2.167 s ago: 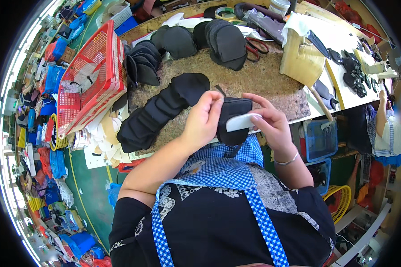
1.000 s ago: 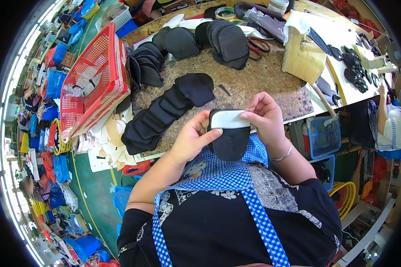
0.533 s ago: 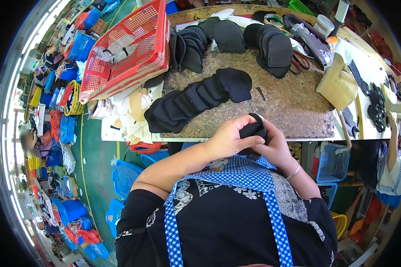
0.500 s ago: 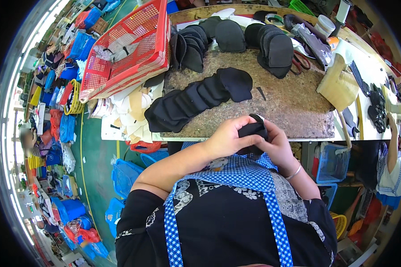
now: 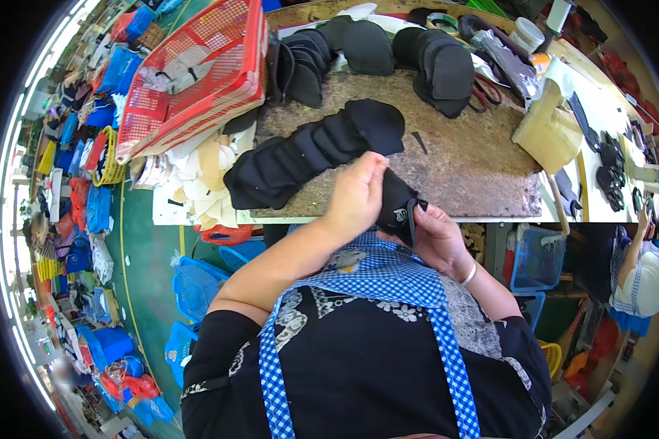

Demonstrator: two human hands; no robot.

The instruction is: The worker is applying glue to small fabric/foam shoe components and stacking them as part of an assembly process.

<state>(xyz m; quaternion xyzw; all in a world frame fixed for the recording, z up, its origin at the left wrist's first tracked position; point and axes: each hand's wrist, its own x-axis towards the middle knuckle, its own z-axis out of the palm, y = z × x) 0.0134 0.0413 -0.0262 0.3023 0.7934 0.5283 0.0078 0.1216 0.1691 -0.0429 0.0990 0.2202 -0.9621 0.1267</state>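
Note:
Between my hands, just past the table's front edge, is a black fabric piece point(image 5: 396, 202) with a small white mark near its lower end. My left hand point(image 5: 354, 197) pinches its upper corner, fingers closed. Thumb and fingers of my right hand point(image 5: 441, 240) close on its lower right edge, where a narrow black strip or fold stands up. Left of my hands, an overlapping row of rounded black fabric pieces point(image 5: 304, 155) lies on the worn brown board point(image 5: 461, 168).
Further stacks of black pieces point(image 5: 445, 69) stand along the board's back. A red plastic basket point(image 5: 220, 91) sits at the left beside pale cut scraps point(image 5: 201, 175). Red-handled scissors point(image 5: 485, 94) and a tan block point(image 5: 545, 130) lie right. Another person's arm point(image 5: 632, 249) shows far right.
The black piece, folded up between both hands before, is now stretched out and turned. My left hand has moved up and away from my right, which has shifted slightly lower.

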